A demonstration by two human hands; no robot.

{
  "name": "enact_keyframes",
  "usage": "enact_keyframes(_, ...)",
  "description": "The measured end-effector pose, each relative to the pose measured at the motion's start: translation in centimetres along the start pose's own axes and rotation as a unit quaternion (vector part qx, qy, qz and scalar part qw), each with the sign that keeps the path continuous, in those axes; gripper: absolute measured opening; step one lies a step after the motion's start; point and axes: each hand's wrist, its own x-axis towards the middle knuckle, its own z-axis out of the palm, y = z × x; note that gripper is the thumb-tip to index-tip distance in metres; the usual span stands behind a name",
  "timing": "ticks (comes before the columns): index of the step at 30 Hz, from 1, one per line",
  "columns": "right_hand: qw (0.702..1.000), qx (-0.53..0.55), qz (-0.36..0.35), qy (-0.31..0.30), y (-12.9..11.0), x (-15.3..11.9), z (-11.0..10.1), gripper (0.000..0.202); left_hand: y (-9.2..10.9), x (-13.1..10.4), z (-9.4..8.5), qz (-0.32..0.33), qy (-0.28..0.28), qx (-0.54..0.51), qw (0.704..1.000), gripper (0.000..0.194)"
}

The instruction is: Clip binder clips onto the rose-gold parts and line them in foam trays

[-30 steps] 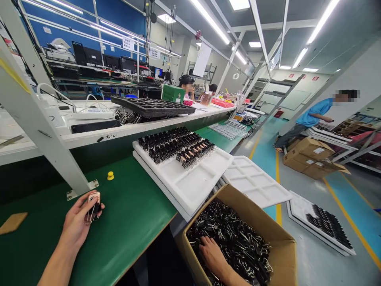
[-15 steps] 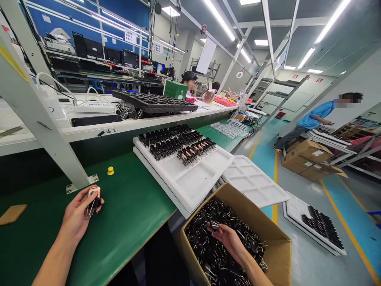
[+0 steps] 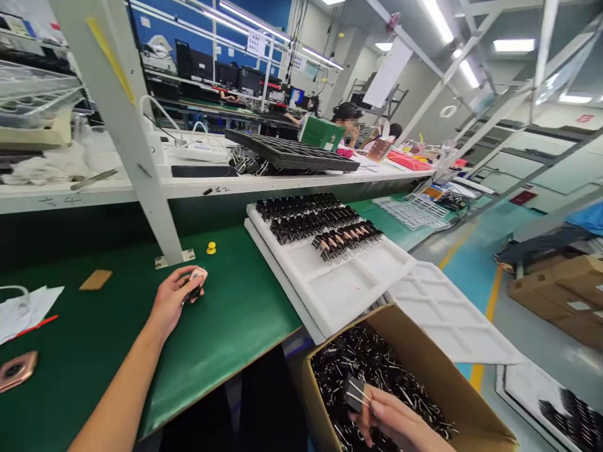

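Observation:
My left hand (image 3: pixel 176 295) is closed above the green table, around a small pinkish piece (image 3: pixel 200 274) with a black binder clip (image 3: pixel 192 294) against it. Over the open cardboard box, my right hand (image 3: pixel 384 411) pinches a black binder clip (image 3: pixel 357 394) by its metal wire handles. Many loose black clips (image 3: pixel 396 370) fill the box (image 3: pixel 452 383). Behind it, a white foam tray (image 3: pixel 348 282) carries rows of black clips (image 3: pixel 306 213), and the nearest row (image 3: pixel 348 238) has pinkish pieces in its clips.
A yellow knob (image 3: pixel 211 248) stands near the metal post (image 3: pixel 162 220). At left lie a brown pad (image 3: pixel 96 280), papers, a red pen and a phone (image 3: pixel 17 370). More foam trays (image 3: pixel 452 307) are at right. People sit beyond the shelf.
The view has turned left. My right hand now has a black clip lifted a little above the pile. My left hand still holds its pieces, turned slightly.

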Motion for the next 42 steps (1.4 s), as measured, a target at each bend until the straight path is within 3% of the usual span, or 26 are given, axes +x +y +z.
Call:
enact_keyframes(4, 0.991, -0.073, -0.068, -0.091, -3.8, 4.7, 5.3, 0.042, -0.3, -0.3, 0.0, 0.010, -0.010, 0.038, 0.999, 0.057)
enact_keyframes(7, 0.981, -0.095, -0.143, -0.086, -5.8, 10.9, 9.0, 0.037, -0.3, -0.5, -0.1, 0.016, -0.034, 0.072, 0.997, 0.055)
enact_keyframes(9, 0.981, -0.043, -0.174, -0.070, -6.5, 15.5, 10.9, 0.033, -0.3, -0.5, -0.2, 0.021, -0.046, 0.090, 0.995, 0.052)
enact_keyframes(13, 0.974, 0.122, -0.182, -0.054, -6.4, 23.9, 13.0, 0.053, -0.4, -0.4, -0.5, 0.016, -0.058, 0.090, 0.994, 0.050)
enact_keyframes(17, 0.978, 0.101, -0.180, -0.024, -5.3, 28.4, 13.7, 0.047, -0.4, -0.4, -0.5, -0.006, -0.054, 0.077, 0.996, 0.051)
enact_keyframes(29, 0.972, -0.039, -0.221, -0.075, -4.4, 28.2, 12.8, 0.056, 0.5, -0.8, -0.2, 0.001, -0.086, 0.106, 0.991, 0.043)
enact_keyframes(36, 0.966, -0.105, -0.229, -0.058, -3.9, 28.3, 12.8, 0.058, 0.3, -1.0, -0.2, -0.011, -0.149, 0.187, 0.971, 0.039)
enact_keyframes(42, 0.960, -0.125, -0.246, -0.051, -3.7, 28.2, 13.0, 0.055, 0.6, -1.2, 0.1, -0.005, -0.157, 0.208, 0.965, 0.041)
